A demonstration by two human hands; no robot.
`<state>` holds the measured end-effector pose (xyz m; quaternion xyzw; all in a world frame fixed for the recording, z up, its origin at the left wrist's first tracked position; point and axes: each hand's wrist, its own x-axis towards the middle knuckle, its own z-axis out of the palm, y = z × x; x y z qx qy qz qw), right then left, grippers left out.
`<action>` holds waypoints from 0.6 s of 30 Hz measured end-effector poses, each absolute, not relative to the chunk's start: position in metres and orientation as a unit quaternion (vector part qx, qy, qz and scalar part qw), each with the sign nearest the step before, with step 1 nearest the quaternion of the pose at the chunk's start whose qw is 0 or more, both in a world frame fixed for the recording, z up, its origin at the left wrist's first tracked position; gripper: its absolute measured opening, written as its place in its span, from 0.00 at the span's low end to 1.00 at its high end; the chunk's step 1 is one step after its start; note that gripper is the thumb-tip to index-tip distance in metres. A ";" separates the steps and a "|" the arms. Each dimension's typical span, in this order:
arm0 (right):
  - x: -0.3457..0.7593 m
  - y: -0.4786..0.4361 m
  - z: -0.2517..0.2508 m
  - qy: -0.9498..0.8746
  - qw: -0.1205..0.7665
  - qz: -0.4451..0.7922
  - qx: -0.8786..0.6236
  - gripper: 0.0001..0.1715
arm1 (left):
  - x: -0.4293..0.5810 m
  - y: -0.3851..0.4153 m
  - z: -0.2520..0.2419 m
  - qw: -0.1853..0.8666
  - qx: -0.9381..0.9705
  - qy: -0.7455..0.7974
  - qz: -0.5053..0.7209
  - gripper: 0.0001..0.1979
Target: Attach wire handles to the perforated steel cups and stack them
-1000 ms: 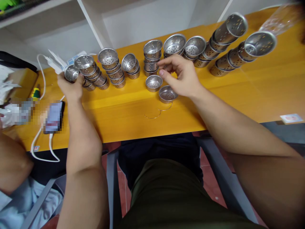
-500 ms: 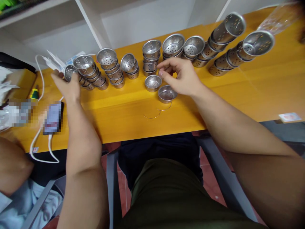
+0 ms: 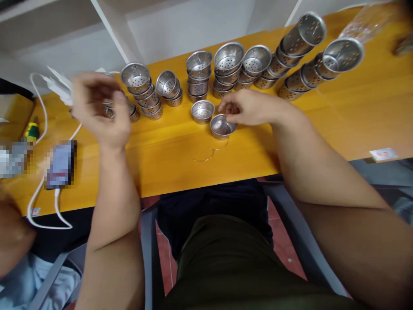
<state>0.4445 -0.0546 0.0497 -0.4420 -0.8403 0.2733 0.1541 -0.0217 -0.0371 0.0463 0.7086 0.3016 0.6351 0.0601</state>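
My left hand [image 3: 101, 107] is raised over the left stacks of perforated metal cups, its fingers curled and apart, blurred, with nothing visible in them. At the centre, my right hand [image 3: 248, 106] has thumb and fingertips at the rim of a shallow metal cup [image 3: 222, 127]. A second shallow cup [image 3: 202, 113] sits just left of it. In front of both lies a thin curved wire [image 3: 206, 159]. Behind them stands a row of stacked perforated cups [image 3: 198, 88]; a leaning stack [image 3: 292, 79] is farther right.
On the yellow table [image 3: 167, 168], a phone [image 3: 60, 165] with a white cable lies at left, near a green and yellow object [image 3: 32, 131]. Clear plastic [image 3: 364, 23] is at back right. Another person's arm [image 3: 14, 237] shows at lower left.
My left hand has moved right and away from the small cup at the left stacks. My right hand has lowered from the stacks to the right shallow cup. The view has shifted slightly.
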 end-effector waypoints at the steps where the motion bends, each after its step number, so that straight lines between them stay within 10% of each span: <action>1: 0.443 -0.057 0.052 -0.836 0.159 0.283 -0.443 0.09 | 0.004 -0.042 0.038 0.026 0.715 0.243 0.655 0.35; 7: 0.415 -0.078 0.055 -0.751 0.319 0.424 -0.393 0.22 | 0.097 -0.063 -0.012 0.175 0.875 0.171 0.418 0.76; 15: 0.403 -0.083 0.055 -0.718 0.339 0.519 -0.316 0.29 | 0.095 -0.033 -0.049 0.226 0.830 0.234 0.453 0.67; 18: 0.426 -0.080 0.063 -0.788 0.189 0.504 -0.299 0.27 | 0.086 -0.023 -0.052 0.208 0.823 0.248 0.467 0.69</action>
